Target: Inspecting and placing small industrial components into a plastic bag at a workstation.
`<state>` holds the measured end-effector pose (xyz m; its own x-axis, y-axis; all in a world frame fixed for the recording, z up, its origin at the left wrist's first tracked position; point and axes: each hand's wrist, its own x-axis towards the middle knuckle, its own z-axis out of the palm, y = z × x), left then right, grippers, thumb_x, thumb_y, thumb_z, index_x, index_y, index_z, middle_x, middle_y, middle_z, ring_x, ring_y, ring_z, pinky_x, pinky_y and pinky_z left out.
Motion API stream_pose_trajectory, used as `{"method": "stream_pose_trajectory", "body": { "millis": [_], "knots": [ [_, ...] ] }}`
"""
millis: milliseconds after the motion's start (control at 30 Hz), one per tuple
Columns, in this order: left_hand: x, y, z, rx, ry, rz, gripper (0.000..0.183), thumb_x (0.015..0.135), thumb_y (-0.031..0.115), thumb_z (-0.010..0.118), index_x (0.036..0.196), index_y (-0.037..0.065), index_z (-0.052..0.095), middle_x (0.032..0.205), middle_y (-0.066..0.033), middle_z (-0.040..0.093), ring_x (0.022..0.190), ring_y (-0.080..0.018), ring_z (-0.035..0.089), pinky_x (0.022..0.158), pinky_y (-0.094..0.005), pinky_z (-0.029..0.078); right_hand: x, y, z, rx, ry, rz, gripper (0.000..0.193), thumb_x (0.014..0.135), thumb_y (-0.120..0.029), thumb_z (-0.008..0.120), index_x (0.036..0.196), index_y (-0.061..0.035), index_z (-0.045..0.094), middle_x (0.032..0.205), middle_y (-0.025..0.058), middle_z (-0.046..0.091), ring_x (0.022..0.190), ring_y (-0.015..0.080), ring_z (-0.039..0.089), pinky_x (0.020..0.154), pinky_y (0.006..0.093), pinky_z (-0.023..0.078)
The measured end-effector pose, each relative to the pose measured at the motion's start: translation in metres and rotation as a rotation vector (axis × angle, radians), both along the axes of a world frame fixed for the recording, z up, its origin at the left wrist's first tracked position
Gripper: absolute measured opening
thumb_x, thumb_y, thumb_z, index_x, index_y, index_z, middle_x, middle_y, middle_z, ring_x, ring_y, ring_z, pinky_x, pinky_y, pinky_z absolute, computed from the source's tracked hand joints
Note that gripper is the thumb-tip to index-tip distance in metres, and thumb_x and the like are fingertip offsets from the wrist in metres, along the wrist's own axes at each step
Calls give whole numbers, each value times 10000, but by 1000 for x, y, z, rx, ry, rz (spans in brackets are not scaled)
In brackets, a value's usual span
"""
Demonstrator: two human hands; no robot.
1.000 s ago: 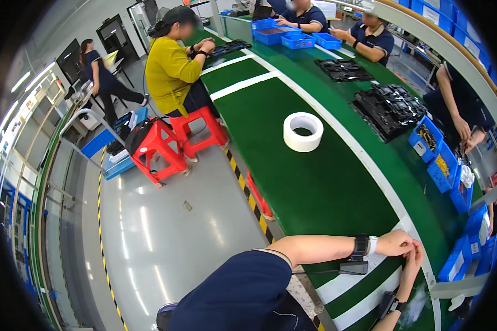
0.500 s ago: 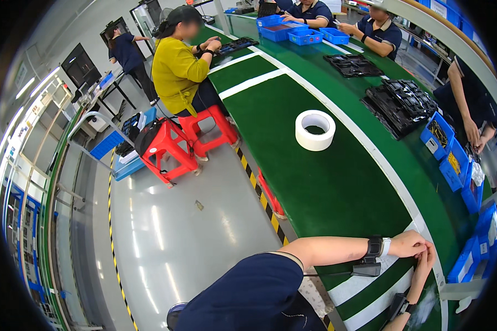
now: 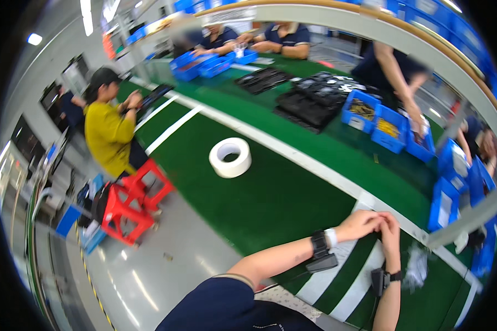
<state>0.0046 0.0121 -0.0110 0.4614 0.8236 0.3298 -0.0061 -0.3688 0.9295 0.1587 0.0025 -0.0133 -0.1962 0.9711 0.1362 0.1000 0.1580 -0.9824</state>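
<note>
**Position and Status Check**

I observe the left hand [image 3: 360,224] and right hand [image 3: 390,227] meeting at the fingertips over the green desk [image 3: 284,196]. Both have bent fingers; I cannot tell whether either is closed on a small item. White strips [image 3: 363,278] lie flat on the desk at 7 o'clock from the hands. The white roll [image 3: 234,168] rests at 10 o'clock, well apart, with neither hand on it. Clear plastic [image 3: 416,268] lies at 5 o'clock from the right hand. I judge the strips as fully laid and the fingertip work as not yet complete.
</note>
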Motion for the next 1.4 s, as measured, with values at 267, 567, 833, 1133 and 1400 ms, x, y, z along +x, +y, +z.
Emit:
{"method": "stream_pose_trajectory", "body": {
  "millis": [267,567,833,1133,1400],
  "knots": [
    [0,-4,9,-143,-27,-16,259,872,220,439,809,-4,554,684,-13,553,600,-59,496,553,-202,416,-2,-2,9,-35,89,55,141,828,-28,443,939,19,517,734,24,542,641,70,487,579,191,408],
    [-5,-1,9,-135,58,-21,273,869,228,440,777,-2,555,611,-15,526,565,-70,488,523,-202,395,-7,-2,8,-30,104,34,141,839,-55,445,925,12,535,696,13,540,610,57,494,540,185,412],
    [-5,-4,8,-165,75,-22,261,873,220,443,747,11,536,630,4,510,576,-51,469,520,-180,381,-8,-5,6,-59,155,41,140,833,-41,453,934,24,525,719,19,527,632,71,491,567,203,420],
    [-7,-3,9,-190,90,-19,286,876,244,440,713,25,525,613,11,495,572,-46,456,521,-179,369,-9,-4,10,-34,165,83,133,844,-42,444,934,24,515,717,19,518,644,68,492,562,196,414],
    [-6,-4,9,-191,71,-19,281,873,235,446,714,18,528,600,8,491,559,-51,455,512,-181,368,-8,-2,5,-26,166,67,135,837,-33,446,928,28,524,714,26,529,635,68,498,559,196,417]
  ]
}}
